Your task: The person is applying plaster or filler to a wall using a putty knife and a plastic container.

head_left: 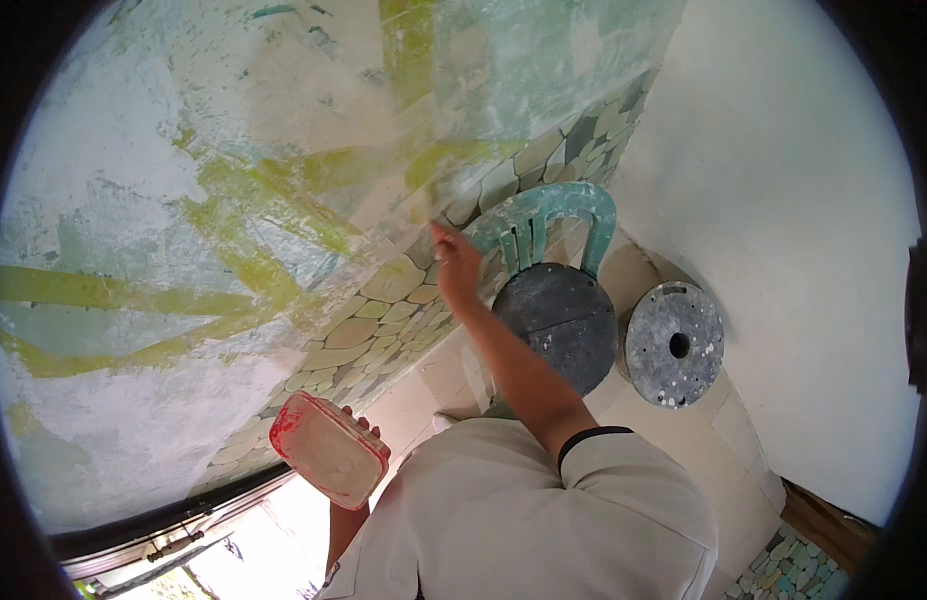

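My left hand (368, 424) grips a shallow red plastic tub (331, 450) from its far side. Pale paste coats the inside of the tub and smears its red rim. My right hand (457, 265) is raised against the painted wall (274, 90), its fingers drawn together. Motion blur hides whatever is in those fingers. Whitish patches cover much of the wall's green and yellow-green painted bands, and a strip of pebble-like stone (392, 282) runs along its lower part.
Below my right arm stands a green plastic chair (599, 215), with a round black disc (559, 305) at its seat. Right of it, a paint-spattered grey spool (649, 345) rests on the tiled floor (674, 450). A plain white wall (784, 200) rises at the right.
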`<move>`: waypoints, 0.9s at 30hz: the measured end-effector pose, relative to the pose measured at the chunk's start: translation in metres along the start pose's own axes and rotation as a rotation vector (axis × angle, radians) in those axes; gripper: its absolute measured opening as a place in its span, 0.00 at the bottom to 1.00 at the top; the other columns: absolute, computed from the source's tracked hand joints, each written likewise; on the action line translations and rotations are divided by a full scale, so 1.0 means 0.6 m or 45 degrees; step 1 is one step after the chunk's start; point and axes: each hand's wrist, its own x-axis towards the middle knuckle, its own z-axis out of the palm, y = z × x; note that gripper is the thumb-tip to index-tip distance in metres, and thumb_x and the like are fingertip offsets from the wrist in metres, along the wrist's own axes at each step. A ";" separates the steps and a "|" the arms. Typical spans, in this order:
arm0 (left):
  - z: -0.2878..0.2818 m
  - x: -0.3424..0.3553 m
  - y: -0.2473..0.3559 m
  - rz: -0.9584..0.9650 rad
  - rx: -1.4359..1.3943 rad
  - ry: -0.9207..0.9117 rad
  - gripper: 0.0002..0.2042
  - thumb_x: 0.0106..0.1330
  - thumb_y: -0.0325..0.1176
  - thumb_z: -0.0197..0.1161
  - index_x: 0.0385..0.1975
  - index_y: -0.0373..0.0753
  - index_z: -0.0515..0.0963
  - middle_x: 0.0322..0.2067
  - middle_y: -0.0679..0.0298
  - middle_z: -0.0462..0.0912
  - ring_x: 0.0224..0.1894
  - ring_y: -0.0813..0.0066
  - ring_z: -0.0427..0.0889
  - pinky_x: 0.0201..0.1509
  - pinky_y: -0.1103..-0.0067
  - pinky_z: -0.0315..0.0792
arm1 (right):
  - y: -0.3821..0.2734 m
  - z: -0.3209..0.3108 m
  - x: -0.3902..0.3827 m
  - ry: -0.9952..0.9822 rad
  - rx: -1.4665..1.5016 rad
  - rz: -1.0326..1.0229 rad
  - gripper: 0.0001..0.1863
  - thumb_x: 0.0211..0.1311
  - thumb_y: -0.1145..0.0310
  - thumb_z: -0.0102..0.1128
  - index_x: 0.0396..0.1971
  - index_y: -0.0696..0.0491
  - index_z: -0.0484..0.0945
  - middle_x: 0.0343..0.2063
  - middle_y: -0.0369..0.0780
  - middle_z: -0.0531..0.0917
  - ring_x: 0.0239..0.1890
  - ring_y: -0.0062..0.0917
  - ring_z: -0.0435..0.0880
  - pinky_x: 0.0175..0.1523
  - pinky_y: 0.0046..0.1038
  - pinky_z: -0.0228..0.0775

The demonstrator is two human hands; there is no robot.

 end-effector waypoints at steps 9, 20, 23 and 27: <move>0.050 0.033 -0.009 -0.019 0.079 -0.172 0.36 0.65 0.58 0.49 0.66 0.39 0.54 0.62 0.52 0.63 0.61 0.48 0.66 0.64 0.48 0.60 | -0.036 -0.011 -0.014 -0.109 0.117 0.078 0.15 0.59 0.80 0.49 0.45 0.56 0.80 0.43 0.36 0.82 0.39 0.17 0.78 0.41 0.20 0.68; 0.001 -0.010 0.001 0.022 -0.153 0.056 0.40 0.61 0.63 0.50 0.67 0.41 0.52 0.62 0.48 0.62 0.62 0.48 0.65 0.66 0.49 0.57 | 0.012 -0.078 0.184 0.382 0.218 -0.234 0.16 0.57 0.81 0.49 0.44 0.59 0.79 0.42 0.38 0.82 0.37 0.18 0.76 0.41 0.19 0.64; -0.013 -0.011 0.009 -0.065 -0.135 0.029 0.40 0.62 0.62 0.49 0.67 0.42 0.52 0.63 0.49 0.61 0.61 0.46 0.65 0.66 0.49 0.57 | -0.029 -0.012 0.088 0.251 0.003 -0.172 0.17 0.58 0.82 0.48 0.46 0.57 0.80 0.36 0.35 0.82 0.32 0.13 0.73 0.35 0.18 0.66; 0.004 0.005 0.003 0.144 0.151 0.167 0.38 0.63 0.62 0.49 0.67 0.44 0.52 0.64 0.51 0.60 0.61 0.46 0.66 0.66 0.49 0.58 | -0.100 0.028 -0.015 -0.049 -0.066 0.000 0.17 0.58 0.83 0.48 0.45 0.59 0.79 0.36 0.38 0.83 0.39 0.19 0.78 0.45 0.20 0.69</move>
